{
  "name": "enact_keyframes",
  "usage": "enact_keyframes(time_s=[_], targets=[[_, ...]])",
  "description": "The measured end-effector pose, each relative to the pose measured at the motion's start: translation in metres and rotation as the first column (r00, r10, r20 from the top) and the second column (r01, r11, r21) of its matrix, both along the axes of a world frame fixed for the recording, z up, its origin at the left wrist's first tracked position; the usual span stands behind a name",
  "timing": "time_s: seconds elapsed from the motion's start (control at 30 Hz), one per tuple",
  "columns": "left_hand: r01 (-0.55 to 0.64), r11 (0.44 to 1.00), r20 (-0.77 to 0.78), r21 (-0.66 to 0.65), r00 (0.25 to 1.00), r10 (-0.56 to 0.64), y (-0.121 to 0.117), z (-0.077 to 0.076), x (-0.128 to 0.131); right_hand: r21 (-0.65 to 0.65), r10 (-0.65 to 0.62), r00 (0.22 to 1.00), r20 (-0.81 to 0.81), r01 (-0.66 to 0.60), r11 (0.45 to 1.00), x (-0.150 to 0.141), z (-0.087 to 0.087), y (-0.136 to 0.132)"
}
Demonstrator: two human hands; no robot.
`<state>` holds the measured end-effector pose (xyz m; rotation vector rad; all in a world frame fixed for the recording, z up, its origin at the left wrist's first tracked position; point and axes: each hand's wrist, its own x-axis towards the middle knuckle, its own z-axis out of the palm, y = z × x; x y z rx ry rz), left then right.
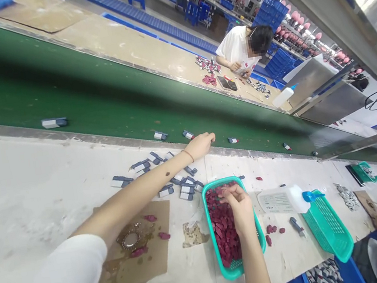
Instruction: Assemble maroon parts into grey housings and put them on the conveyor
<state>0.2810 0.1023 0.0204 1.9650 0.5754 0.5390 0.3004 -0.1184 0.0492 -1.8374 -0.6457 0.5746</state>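
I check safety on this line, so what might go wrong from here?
The left arm crosses over loose grey parts; it might brush some onto the green belt. Red pieces lying outside the filled basket, near the right hand, could get knocked away. Others lie on stained, wet-looking cardboard, so they may get soiled.

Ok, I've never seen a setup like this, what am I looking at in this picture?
These are a person's bare hands, filmed by a camera worn on the head, looking forward and down. The left hand is over the near edge of a long green belt. The right hand reaches into a rectangular teal plastic basket of small maroon pieces. I can't tell whether either hand grips anything. On the whitish worktable also lie grey-and-dark-blue parts and a white plastic bottle with a blue cap. Across the belt is a co-worker.
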Motion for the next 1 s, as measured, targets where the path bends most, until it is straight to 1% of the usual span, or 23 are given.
enact_keyframes(time_s=[0.03,0.1,0.17,0.2,0.23,0.27,0.3,0.33,0.37,0.4,0.47,0.53,0.6,0.7,0.77,0.83,0.93,1.0], targets=[[-0.016,0.998,0.024,-0.063,1.0,0.017,-0.002,0.002,-0.012,0.034,-0.006,0.998,-0.065,0.008,0.999,-0.004,0.003,-0.002],[-0.036,0.98,0.063,-0.196,0.997,0.049,-0.007,0.006,-0.044,0.094,-0.006,0.976,-0.217,0.027,0.995,-0.017,0.009,-0.006],[-0.038,0.946,0.086,-0.321,0.994,0.069,-0.015,0.01,-0.086,0.115,0.032,0.944,-0.328,0.006,0.993,-0.034,0.011,-0.007],[-0.039,0.919,0.096,-0.392,0.992,0.083,-0.02,0.011,-0.11,0.109,0.067,0.936,-0.345,-0.031,0.994,-0.043,0.01,-0.007],[-0.042,0.872,0.107,-0.488,0.989,0.107,-0.025,0.013,-0.133,0.099,0.11,0.932,-0.347,-0.08,0.992,-0.053,0.008,-0.006],[-0.051,0.768,0.115,-0.638,0.98,0.161,-0.03,0.015,-0.156,0.088,0.154,0.928,-0.339,-0.132,0.987,-0.064,0.005,-0.004],[-0.085,0.67,0.098,-0.738,0.968,0.231,-0.035,0.016,-0.178,0.077,0.195,0.927,-0.321,-0.179,0.981,-0.074,0.0,-0.001],[-0.125,0.571,0.064,-0.811,0.952,0.299,-0.04,0.018,-0.198,0.066,0.23,0.929,-0.29,-0.22,0.973,-0.084,-0.004,0.003],[-0.176,0.494,0.018,-0.852,0.932,0.363,-0.045,0.019,-0.215,0.05,0.264,0.933,-0.244,-0.26,0.964,-0.094,-0.009,0.007],[-0.233,0.451,-0.029,-0.862,0.91,0.414,-0.049,0.019,-0.23,0.027,0.304,0.935,-0.183,-0.304,0.952,-0.103,-0.013,0.012],[-0.302,0.396,-0.079,-0.867,0.869,0.488,-0.056,0.018,-0.252,-0.036,0.412,0.91,-0.045,-0.414,0.91,-0.119,-0.019,0.021],[-0.3,0.351,-0.072,-0.887,0.841,0.537,-0.063,0.014,-0.266,-0.106,0.535,0.842,0.074,-0.527,0.843,-0.131,-0.022,0.029],[-0.267,0.317,-0.055,-0.91,0.836,0.546,-0.069,0.009,-0.273,-0.156,0.625,0.761,0.175,-0.605,0.781,-0.138,-0.025,0.035],[-0.215,0.267,-0.05,-0.939,0.856,0.514,-0.076,0.0,-0.278,-0.224,0.704,0.626,0.335,-0.673,0.705,-0.145,-0.029,0.041],[-0.175,0.241,-0.034,-0.955,0.868,0.495,-0.079,-0.003,-0.279,-0.272,0.725,0.551,0.413,-0.685,0.676,-0.147,-0.031,0.043],[-0.133,0.219,-0.013,-0.967,0.879,0.476,-0.081,-0.006,-0.28,-0.298,0.725,0.521,0.451,-0.678,0.672,-0.148,-0.033,0.043],[-0.061,0.176,0.024,-0.982,0.897,0.441,-0.081,-0.006,-0.283,-0.3,0.741,0.515,0.43,-0.693,0.655,-0.149,-0.033,0.043],[-0.011,0.153,0.056,-0.988,0.904,0.424,-0.081,-0.006,-0.285,-0.285,0.749,0.528,0.401,-0.705,0.649,-0.149,-0.032,0.042]])
